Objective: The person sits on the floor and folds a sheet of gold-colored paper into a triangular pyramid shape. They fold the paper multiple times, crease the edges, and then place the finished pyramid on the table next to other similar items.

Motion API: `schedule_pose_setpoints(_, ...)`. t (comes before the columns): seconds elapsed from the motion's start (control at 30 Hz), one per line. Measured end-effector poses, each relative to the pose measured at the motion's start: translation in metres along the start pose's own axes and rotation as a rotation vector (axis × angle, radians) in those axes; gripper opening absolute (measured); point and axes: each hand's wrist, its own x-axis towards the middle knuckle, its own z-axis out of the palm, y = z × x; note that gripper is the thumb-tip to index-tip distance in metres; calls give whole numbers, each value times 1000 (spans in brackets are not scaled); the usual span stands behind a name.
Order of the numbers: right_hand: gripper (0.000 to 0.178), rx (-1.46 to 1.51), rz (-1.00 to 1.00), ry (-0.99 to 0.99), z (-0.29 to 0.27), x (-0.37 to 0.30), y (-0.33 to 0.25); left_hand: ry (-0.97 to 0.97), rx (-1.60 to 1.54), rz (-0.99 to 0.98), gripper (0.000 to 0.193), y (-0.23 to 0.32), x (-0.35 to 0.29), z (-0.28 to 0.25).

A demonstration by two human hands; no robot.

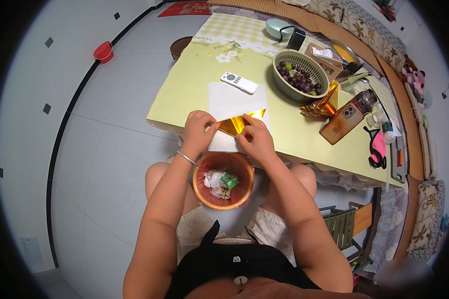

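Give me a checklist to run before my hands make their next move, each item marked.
1. Left hand gripping the folded, shiny gold foil sheet: ok.
2. Right hand touching that sheet: ok.
3. Flat, rectangular white paper beneath it: ok.
4. Long white remote control clear of the paper: not ok, overlapping its far edge.
5. Sheet clear of the round, red-lined wastebasket: ok.
6. Folded edges exactly aligned: cannot tell, fingers partly cover them.

- bench (289, 137) covered by pale green cloth (177, 94), floral print, checked far end
- white sheet (229, 99) laid at near edge
- white remote (239, 82) placed at sheet's far edge
- grey-green colander (283, 88) set right of sheet
- mint bowl (273, 33) set behind colander
- pink-and-black strapped item (378, 145) laid toward right end
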Motion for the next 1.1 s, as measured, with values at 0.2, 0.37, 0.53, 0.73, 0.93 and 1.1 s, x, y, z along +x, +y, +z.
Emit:
schedule_pose_setpoints(0.2, 19, -3, 21, 67, 10, 1, 3, 35, 106, -28, 13, 6, 2, 6)
schedule_pose_setpoints(0.37, 17, -36, 12, 103, 11, 2, -2, 75, 169, -53, 18, 9, 6, 12)
schedule_pose_setpoints(0.53, 17, -114, -36, 125, 9, 2, -5, 87, 212, -47, 20, 12, 8, 15)
schedule_pose_setpoints(0.73, 33, -126, -116, 134, 7, 3, -9, 67, 224, -71, 19, 13, 8, 14)
schedule_pose_setpoints(0.93, 42, -266, -170, 97, 9, 3, -8, 61, 224, -75, 20, 12, 8, 16)
schedule_pose_setpoints(1.1, 42, -323, -187, 87, 13, 4, -6, 64, 224, -76, 20, 11, 8, 17)
